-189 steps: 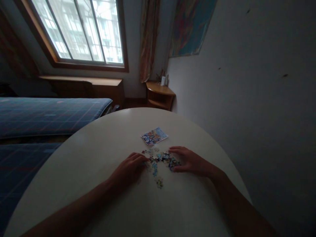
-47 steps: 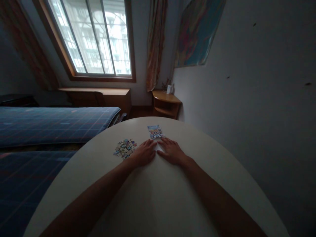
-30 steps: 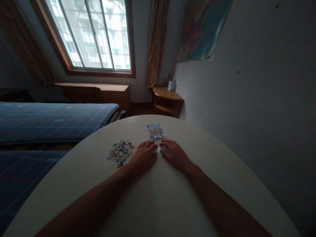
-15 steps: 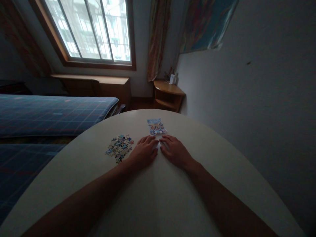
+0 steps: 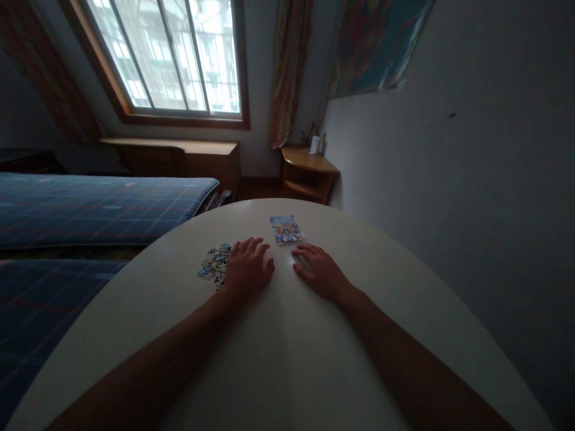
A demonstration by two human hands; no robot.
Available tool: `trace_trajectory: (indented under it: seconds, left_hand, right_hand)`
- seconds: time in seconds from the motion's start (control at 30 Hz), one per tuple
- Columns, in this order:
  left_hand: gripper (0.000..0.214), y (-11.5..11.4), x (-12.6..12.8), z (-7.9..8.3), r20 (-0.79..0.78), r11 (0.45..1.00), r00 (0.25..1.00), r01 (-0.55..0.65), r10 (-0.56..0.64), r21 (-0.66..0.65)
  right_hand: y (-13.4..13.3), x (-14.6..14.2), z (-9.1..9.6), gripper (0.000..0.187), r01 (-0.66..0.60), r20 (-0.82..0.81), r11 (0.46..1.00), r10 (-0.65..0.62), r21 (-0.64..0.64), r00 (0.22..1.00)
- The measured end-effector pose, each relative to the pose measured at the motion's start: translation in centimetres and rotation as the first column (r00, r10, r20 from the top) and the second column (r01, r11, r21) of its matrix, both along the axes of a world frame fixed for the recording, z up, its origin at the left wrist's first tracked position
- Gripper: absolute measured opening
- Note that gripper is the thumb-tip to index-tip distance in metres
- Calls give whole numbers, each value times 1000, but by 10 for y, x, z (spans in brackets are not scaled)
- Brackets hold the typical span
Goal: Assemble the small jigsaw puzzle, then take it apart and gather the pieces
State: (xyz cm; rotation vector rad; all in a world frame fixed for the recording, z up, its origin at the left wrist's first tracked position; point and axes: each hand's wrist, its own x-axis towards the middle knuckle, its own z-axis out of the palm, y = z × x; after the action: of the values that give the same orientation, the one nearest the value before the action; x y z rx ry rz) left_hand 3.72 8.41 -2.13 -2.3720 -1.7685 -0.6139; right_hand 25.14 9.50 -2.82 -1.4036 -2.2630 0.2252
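My left hand (image 5: 248, 266) is open, palm down, with its fingers apart at the right side of a heap of jigsaw puzzle pieces (image 5: 214, 263). It hides part of the heap, and whether it touches any pieces I cannot tell. My right hand (image 5: 320, 269) rests open on the white round table (image 5: 287, 359), fingers slightly spread and holding nothing. Just beyond both hands lies a small colourful picture sheet (image 5: 287, 230), flat on the tabletop.
A bed with a blue plaid mattress (image 5: 103, 209) stands to the left of the table. Behind are a wooden desk (image 5: 206, 146) under a window and a wooden corner shelf (image 5: 309, 160). A wall (image 5: 449, 197) runs along the right.
My left hand has moved left from near the middle to the puzzle heap, now covering its right part, with fingers more spread. My right hand has hardly moved.
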Motion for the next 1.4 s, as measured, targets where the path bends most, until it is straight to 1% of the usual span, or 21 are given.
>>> trace_trajectory:
  seconds: [0.07,0.1,0.13,0.2,0.27,0.43,0.5,0.57,0.67,0.73,0.8,0.87,0.9,0.93,1.0,1.1,1.2,1.3,1.4]
  left_hand:
    - [50,-1,-9,0,2,984,984,-178,178,15]
    - [56,0,-13,-1,2,968,968,-252,252,-1]
    - [62,1,-17,-2,-3,951,952,-305,305,-40]
    - [70,3,-23,-6,-14,920,929,-370,371,-126]
    - [72,6,-25,-9,-31,907,921,-387,388,-166]
    - [64,13,-25,-10,-75,915,937,-350,342,-202]
    - [60,14,-23,-10,-84,927,949,-314,303,-203]
    - [55,11,-18,-11,-80,946,967,-253,241,-203]
    - [52,2,-5,-12,-56,971,993,-117,107,-211]
    - [52,-4,4,-13,-41,976,999,3,-12,-219]
    - [51,-10,11,-13,-29,963,986,155,-165,-220]
    - [50,-13,15,-12,-7,927,950,304,-313,-219]
    - [49,-14,16,-12,5,909,931,357,-365,-216]
    - [48,-14,17,-11,16,895,918,392,-397,-212]
    - [47,-15,17,-9,33,889,908,416,-418,-191]
    - [47,-17,16,-7,50,910,919,394,-391,-128]
    - [45,-17,12,-5,74,948,949,311,-306,-66]
    - [37,-13,4,-2,104,989,984,146,-142,-35]
    - [39,-5,-8,0,117,998,991,-67,69,-22]
  right_hand:
    - [0,0,0,38,-5,0,1000,5,-4,1000]
    - [0,0,1,38,-8,-1,1000,8,-5,1000]
    - [0,0,1,38,-10,-2,1000,10,-6,1000]
    - [0,0,1,38,-14,-6,1000,14,-8,1000]
    - [0,0,1,37,-14,-14,1000,14,-11,1000]
    - [1,0,0,37,-18,-21,1000,17,-13,1000]
    - [1,0,-1,37,-19,-28,1000,19,-8,999]
    - [1,0,-1,37,-18,-35,1000,18,-3,999]
    - [0,-1,-1,36,-15,-43,1000,15,1,999]
    - [0,-1,-1,35,-13,-45,1000,13,3,999]
    - [1,-1,-2,35,-14,-45,1000,14,8,999]
    - [2,0,-4,33,-18,-46,1000,19,15,999]
    - [2,0,-4,33,-21,-47,1000,22,18,999]
    - [3,1,-5,32,-23,-47,1000,24,20,999]
    - [4,2,-6,32,-25,-44,999,26,21,999]
    - [5,2,-6,32,-23,-47,1000,24,18,999]
    - [5,2,-6,31,-23,-53,999,24,25,998]
    - [4,1,-5,31,-23,-49,999,24,24,999]
    - [3,2,-4,31,-23,-47,1000,24,10,999]
